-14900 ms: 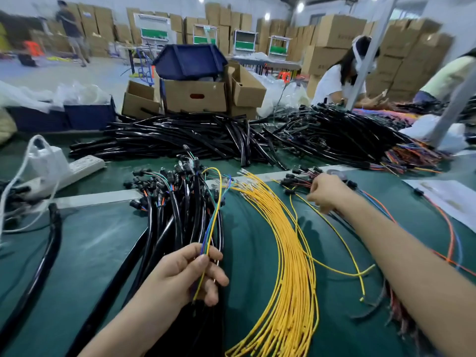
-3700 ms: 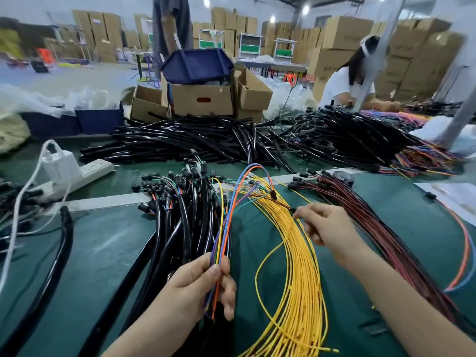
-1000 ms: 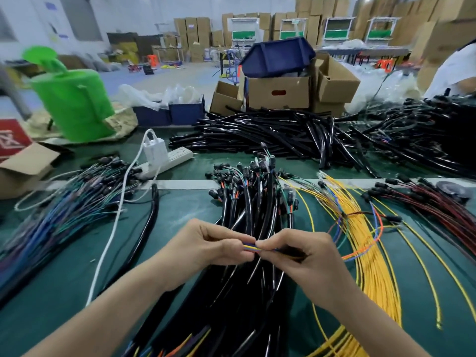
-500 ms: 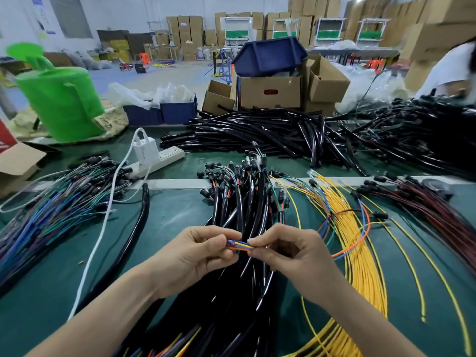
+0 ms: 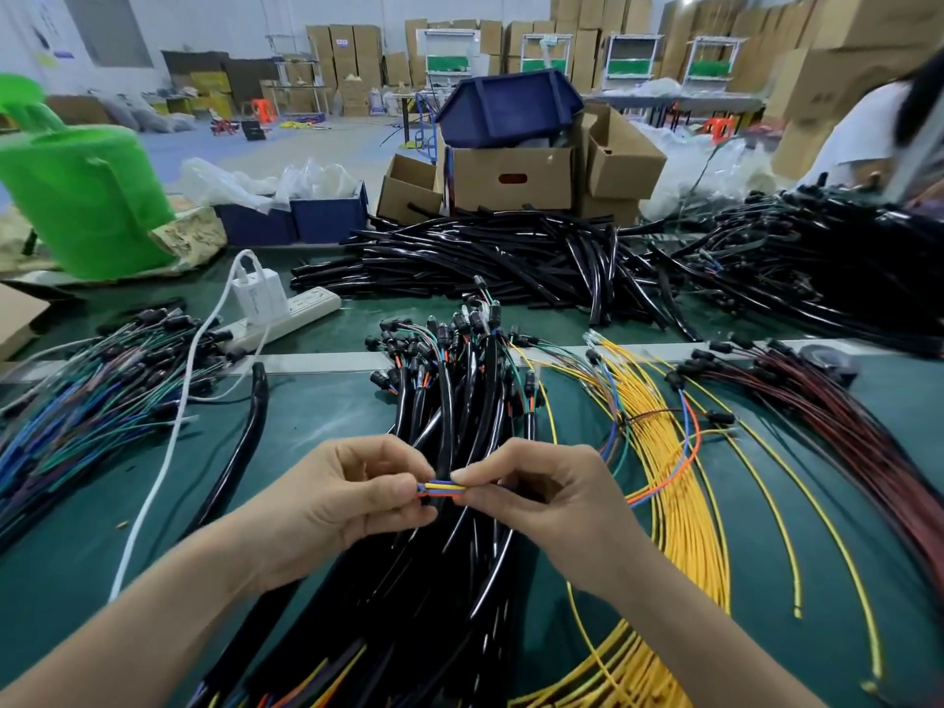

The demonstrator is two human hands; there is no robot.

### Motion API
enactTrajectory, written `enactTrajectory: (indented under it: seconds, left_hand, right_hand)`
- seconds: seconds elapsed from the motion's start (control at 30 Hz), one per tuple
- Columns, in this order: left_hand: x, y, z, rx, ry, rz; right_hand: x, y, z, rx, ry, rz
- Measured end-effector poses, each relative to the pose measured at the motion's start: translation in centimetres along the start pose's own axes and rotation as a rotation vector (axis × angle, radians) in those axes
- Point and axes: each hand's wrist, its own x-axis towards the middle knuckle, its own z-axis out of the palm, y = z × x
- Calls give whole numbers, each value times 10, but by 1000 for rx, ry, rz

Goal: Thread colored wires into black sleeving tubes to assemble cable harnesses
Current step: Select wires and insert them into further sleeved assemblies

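Two bare hands meet fingertip to fingertip above a pile of black sleeved harnesses (image 5: 459,416). The left hand (image 5: 347,495) and right hand (image 5: 541,490) each pinch tightly one end of a short exposed stretch of the coloured wire bundle (image 5: 442,488), yellow, blue and orange. Loose yellow wires (image 5: 679,503) lie just right of the right hand.

Green bin (image 5: 87,196), power strip (image 5: 286,314), cardboard boxes (image 5: 511,178).

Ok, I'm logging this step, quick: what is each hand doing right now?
Left hand: closed, pinching one end of the bundle of coloured wires.
Right hand: closed, pinching the same bundle from the other side.
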Motion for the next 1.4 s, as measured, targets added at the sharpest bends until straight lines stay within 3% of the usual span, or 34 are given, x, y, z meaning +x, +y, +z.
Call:
enactTrajectory:
  seconds: [0.07,0.17,0.2,0.27,0.33,0.47,0.53,0.63,0.73,0.83,0.9,0.97,1.23,1.4]
  left_hand:
    - [3,13,-15,202,132,95]
    - [19,27,-64,930,665,205]
    - [24,29,-81,1185,767,105]
    - [30,27,-104,1402,794,-210]
    - [35,25,-114,1381,772,-298]
    - [43,34,-106,1204,725,-223]
    - [44,42,-96,1153,731,-99]
    - [31,57,-70,1276,747,196]
    - [4,59,-37,1332,600,400]
    - [-18,43,-15,1333,329,359]
    - [-21,32,-12,1286,231,294]
    - [-19,26,-9,1211,210,219]
    - [6,18,21,1185,232,229]
    - [4,16,21,1006,248,172]
  right_hand:
    - [0,3,1,-31,5,7]
    - [0,8,1,-97,23,26]
    - [0,9,2,-130,29,29]
    - [-2,12,5,-186,15,18]
    - [-4,14,7,-211,-7,-9]
    - [-2,16,8,-238,12,-51]
    - [-1,16,7,-243,66,-60]
    - [-1,15,6,-267,158,-74]
    - [-1,15,5,-284,235,-55]
    - [-2,14,5,-268,255,-32]
    - [-1,13,6,-265,250,-17]
    - [-1,13,6,-264,250,8]
    - [-1,10,5,-273,241,23]
    - [3,5,-4,-114,315,95]
